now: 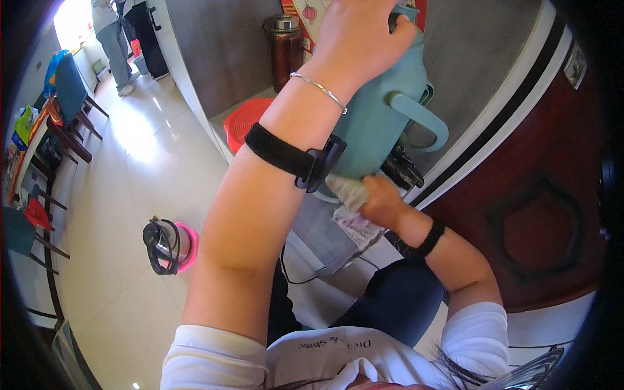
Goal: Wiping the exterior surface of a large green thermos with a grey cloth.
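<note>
A teal vacuum jug (pixel 375 117) with a looped side handle stands tilted in view on a grey shelf (pixel 321 239). My left hand (pixel 363 36) grips it near the top, the thumb wrapped by the neck; most of its fingers are cut off or hidden. Low down by the jug's base, my right hand (pixel 384 202) holds a worn, light-coloured cloth (pixel 348 192), part of which hangs over the shelf's front. A crumpled black item (pixel 402 165) lies behind the jug's lower right side.
On the shelf are a dark red bottle (pixel 286 53) and a red ridged round item (pixel 246 119). An electric kettle (pixel 168 243) with a coiled cord sits on the floor at left. A dark red door (pixel 531 209) borders the right. Chairs (pixel 73 87) and a standing person (pixel 112 44) are farther off.
</note>
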Tool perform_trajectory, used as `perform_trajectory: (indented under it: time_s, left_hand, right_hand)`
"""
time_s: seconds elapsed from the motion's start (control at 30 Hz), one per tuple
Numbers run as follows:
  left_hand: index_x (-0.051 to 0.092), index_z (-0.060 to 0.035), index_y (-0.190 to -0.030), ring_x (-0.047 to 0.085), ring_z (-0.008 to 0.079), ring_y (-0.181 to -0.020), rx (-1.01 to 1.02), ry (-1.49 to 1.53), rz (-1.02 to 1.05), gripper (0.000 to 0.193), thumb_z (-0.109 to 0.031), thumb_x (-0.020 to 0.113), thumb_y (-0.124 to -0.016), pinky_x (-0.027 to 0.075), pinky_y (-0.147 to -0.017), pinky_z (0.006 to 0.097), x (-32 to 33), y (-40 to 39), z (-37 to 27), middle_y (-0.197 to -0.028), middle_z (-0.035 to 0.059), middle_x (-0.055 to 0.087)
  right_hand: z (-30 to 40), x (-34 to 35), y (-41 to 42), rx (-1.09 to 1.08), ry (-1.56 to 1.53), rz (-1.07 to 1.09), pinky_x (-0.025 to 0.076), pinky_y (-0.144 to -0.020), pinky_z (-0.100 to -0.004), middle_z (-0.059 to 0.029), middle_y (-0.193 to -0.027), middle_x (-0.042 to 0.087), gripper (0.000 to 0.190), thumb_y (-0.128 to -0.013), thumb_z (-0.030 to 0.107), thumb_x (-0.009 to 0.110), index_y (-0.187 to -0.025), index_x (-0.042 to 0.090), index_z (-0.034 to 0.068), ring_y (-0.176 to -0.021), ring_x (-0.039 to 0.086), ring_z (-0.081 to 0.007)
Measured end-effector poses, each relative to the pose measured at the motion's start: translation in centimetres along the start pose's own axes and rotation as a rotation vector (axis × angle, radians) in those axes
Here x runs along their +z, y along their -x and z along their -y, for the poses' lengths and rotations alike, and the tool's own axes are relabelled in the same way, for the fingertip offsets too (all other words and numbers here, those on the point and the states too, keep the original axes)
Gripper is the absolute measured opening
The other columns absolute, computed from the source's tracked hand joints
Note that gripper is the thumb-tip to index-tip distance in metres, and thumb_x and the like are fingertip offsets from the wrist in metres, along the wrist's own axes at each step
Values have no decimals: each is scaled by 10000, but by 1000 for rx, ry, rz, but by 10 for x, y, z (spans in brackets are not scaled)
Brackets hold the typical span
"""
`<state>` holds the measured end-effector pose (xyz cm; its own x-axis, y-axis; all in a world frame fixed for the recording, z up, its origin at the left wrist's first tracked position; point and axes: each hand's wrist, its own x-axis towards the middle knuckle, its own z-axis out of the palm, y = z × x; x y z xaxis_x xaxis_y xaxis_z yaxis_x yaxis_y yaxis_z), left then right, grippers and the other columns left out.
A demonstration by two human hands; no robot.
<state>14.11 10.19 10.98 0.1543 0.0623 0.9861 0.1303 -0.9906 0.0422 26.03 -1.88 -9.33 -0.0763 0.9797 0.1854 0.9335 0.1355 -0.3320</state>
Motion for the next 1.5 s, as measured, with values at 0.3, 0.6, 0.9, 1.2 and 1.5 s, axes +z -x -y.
perform_trajectory:
  time_s: [0.3,0.6,0.9,1.2,1.5]
  left_hand:
    - [521,2,-1008,440,335,-1006,-48,-29,58,305,-108,512,-723,353,-908,413,-10,3,2,-1021,168,509]
    - [528,-4,-993,443,342,-1005,11,3,3,293,-99,512,-716,358,-904,410,1,3,-1,-1020,166,518]
    - [534,-13,-980,449,373,-990,-41,-8,19,282,-100,508,-713,364,-901,430,-5,4,7,-1017,186,524]
    - [528,-4,-972,444,389,-984,-12,-53,8,283,-114,505,-713,360,-896,443,-2,4,8,-1011,194,520]
    - [531,-6,-983,451,377,-963,-16,-33,10,291,-111,507,-713,368,-876,437,1,1,1,-1000,190,518]
  right_hand:
    - [28,-62,-19,-469,515,-425,468,-688,-412,-153,-880,576,295,-702,196,602,-961,597,55,-707,554,-360]
    - [-29,0,13,-431,330,-30,460,-597,-403,-116,-798,548,231,-698,220,613,-904,609,117,-697,552,-310]
    - [18,-35,-18,-73,218,-9,453,-648,-451,-128,-768,555,209,-724,181,632,-929,624,139,-711,549,-357]
    - [18,-47,-25,-422,402,-584,440,-569,-411,-119,-770,507,229,-614,210,639,-827,627,126,-707,531,-300]
    - [-21,36,16,-360,271,-2,448,-625,-419,-161,-791,505,250,-690,177,573,-928,591,105,-690,511,-320]
